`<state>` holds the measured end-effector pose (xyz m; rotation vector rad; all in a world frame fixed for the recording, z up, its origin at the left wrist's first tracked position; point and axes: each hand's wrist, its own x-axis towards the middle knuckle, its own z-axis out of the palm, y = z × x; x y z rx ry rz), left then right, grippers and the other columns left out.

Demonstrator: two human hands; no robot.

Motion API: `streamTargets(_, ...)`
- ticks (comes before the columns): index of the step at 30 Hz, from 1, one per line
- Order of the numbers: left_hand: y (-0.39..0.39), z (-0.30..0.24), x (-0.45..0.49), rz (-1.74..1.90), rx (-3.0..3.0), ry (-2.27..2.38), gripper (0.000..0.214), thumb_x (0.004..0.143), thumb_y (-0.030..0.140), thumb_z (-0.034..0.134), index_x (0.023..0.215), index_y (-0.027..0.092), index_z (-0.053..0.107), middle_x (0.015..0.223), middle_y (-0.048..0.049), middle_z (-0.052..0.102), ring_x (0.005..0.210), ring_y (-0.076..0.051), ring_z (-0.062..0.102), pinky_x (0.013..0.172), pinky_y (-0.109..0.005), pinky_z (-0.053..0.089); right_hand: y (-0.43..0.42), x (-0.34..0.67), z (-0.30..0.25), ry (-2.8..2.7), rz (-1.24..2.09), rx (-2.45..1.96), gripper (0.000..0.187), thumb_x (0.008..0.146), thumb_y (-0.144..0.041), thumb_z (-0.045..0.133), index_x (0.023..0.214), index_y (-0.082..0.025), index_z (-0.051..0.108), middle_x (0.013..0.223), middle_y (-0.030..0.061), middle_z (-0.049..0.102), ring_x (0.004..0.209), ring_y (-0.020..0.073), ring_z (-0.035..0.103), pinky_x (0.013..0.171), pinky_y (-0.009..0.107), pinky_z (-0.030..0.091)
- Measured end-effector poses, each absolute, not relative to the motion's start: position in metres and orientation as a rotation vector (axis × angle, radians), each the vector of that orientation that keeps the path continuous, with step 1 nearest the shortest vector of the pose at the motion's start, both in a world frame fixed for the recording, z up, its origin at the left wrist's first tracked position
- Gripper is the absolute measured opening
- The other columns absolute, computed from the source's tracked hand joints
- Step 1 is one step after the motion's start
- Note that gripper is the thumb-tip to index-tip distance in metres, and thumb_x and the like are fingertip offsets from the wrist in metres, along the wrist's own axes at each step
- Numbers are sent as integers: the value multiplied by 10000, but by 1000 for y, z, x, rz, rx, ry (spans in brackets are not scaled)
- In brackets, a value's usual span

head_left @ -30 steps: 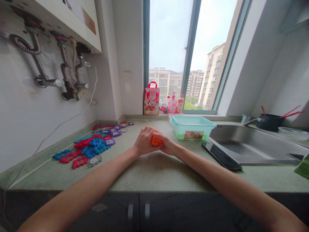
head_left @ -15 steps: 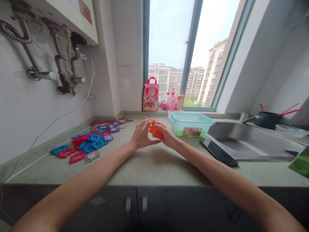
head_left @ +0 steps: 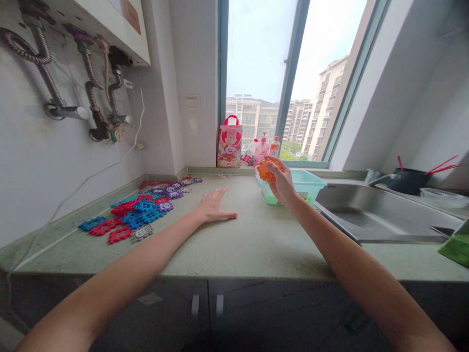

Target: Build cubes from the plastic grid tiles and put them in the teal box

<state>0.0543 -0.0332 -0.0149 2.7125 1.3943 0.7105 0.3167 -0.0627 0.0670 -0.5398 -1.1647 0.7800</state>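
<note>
Orange plastic building pieces point(head_left: 268, 171), apparently a small stack, are gripped in my right hand point(head_left: 284, 180). That hand is raised in front of the left side of a mint-green plastic tub point(head_left: 308, 188). My left hand point(head_left: 213, 204) holds nothing; its thumb and fingers are spread just above or on the counter. To its left lies a spread pile of flat interlocking pieces: blue ones point(head_left: 141, 215), red ones point(head_left: 119, 234), purple ones point(head_left: 175, 189) and a grey one point(head_left: 142, 232). How many orange pieces there are cannot be made out.
A steel sink point(head_left: 381, 215) lies right of the tub, with a black pot point(head_left: 408, 181) and a clear bowl point(head_left: 441, 197) behind it. On the windowsill side stand a red-and-white bag point(head_left: 229, 146) and several bottles point(head_left: 261, 149). A white cable point(head_left: 110, 171) hangs at left.
My right hand has moved right and up with the orange pieces, away from my left hand to the tub. The left hand has let go and stays near the same spot, fingers spread.
</note>
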Motion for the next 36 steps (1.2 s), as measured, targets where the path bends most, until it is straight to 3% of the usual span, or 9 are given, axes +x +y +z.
streamTargets(9,-30,-18,54,465,2620,1477,1179,732,951,581,1657,251,371,1663,-203,451,1525,-410,425,1227,-549,313,-28,397,89,-1038,327,-598,394,851,-547,702,1110,-251,686,929,20,706,812,168,728,674,292,602)
streamTargets(14,-30,-18,55,398,2611,1505,1192,738,973,541,1665,246,359,1685,-210,415,1553,-417,382,1240,-564,288,-23,448,91,-975,26,-858,538,757,-521,782,1159,-171,709,922,56,714,778,196,697,739,372,613)
streamTargets(20,-29,-19,55,343,2635,1485,1159,779,973,480,1655,222,384,1694,-202,403,1569,-398,358,1253,-548,275,-29,464,74,-1202,-325,-1371,557,775,-583,772,1165,-186,757,944,99,762,862,277,710,878,464,582)
streamTargets(26,-28,-20,54,371,2628,1473,1121,796,959,480,1650,238,387,1689,-203,412,1563,-400,368,1239,-561,277,-24,457,62,-1441,-405,-1696,504,765,-513,789,1170,-213,775,1074,141,781,1005,344,710,951,503,535)
streamTargets(36,-33,-15,57,307,2634,1482,1095,819,950,437,1642,229,397,1693,-203,405,1574,-378,352,1253,-543,261,-19,467,69,-1558,-297,-2007,496,747,-536,820,1142,-235,816,1085,136,799,1016,348,725,912,466,539)
